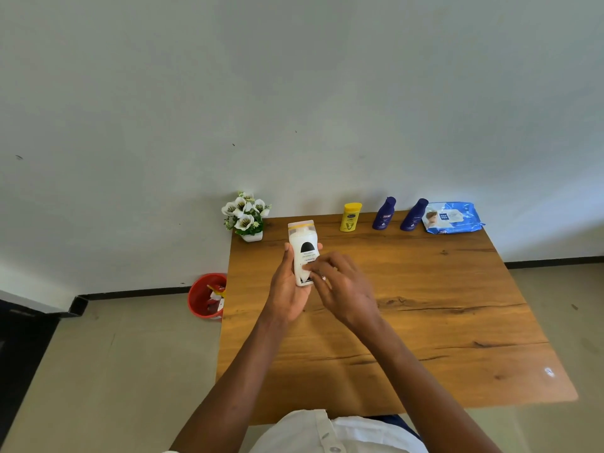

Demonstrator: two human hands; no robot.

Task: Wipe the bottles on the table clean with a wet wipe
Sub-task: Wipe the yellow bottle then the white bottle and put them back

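Note:
My left hand (287, 289) grips a white bottle (303, 246) with a black oval on its label and holds it upright above the table's left part. My right hand (340, 289) lies against the bottle's lower front with its fingertips on the label. A small white bit of wet wipe (322, 277) shows between those fingers; the rest of it is hidden. At the table's back edge stand a yellow bottle (350, 217) and two dark blue bottles (384, 213) (414, 215).
A blue pack of wet wipes (452, 217) lies at the back right of the wooden table (441, 305). A small pot of white flowers (246, 215) stands at the back left corner. A red bin (204, 295) with scraps sits on the floor to the left.

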